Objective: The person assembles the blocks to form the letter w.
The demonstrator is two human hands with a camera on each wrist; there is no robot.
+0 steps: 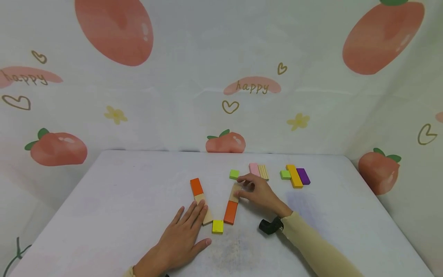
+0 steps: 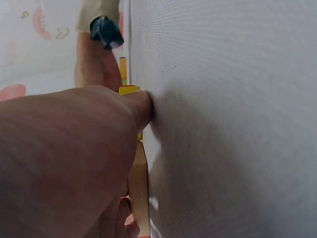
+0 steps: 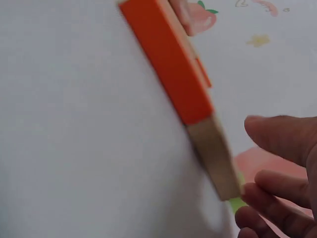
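Observation:
On the white table, my left hand [image 1: 183, 236] lies with straight, spread fingers against a plain wooden block [image 1: 208, 218]. An orange block [image 1: 196, 186] continues that slanting row at its far end. Between the near ends of two rows sits a yellow square block [image 1: 217, 227]. The right row has an orange block [image 1: 230, 212] with a plain wooden block [image 1: 233, 194] beyond it. My right hand [image 1: 259, 194] is beside that wooden block's far end, thumb and fingers apart and loosely bent. In the right wrist view nothing is between the fingers [image 3: 282, 186].
A small green block [image 1: 234, 174] lies just past the right hand. Behind it are a pink block [image 1: 254, 169] and a striped block [image 1: 263, 172]. Farther right, a green block [image 1: 285, 174], an amber block [image 1: 294, 176] and a purple block [image 1: 303, 176] lie together. A printed cloth hangs behind.

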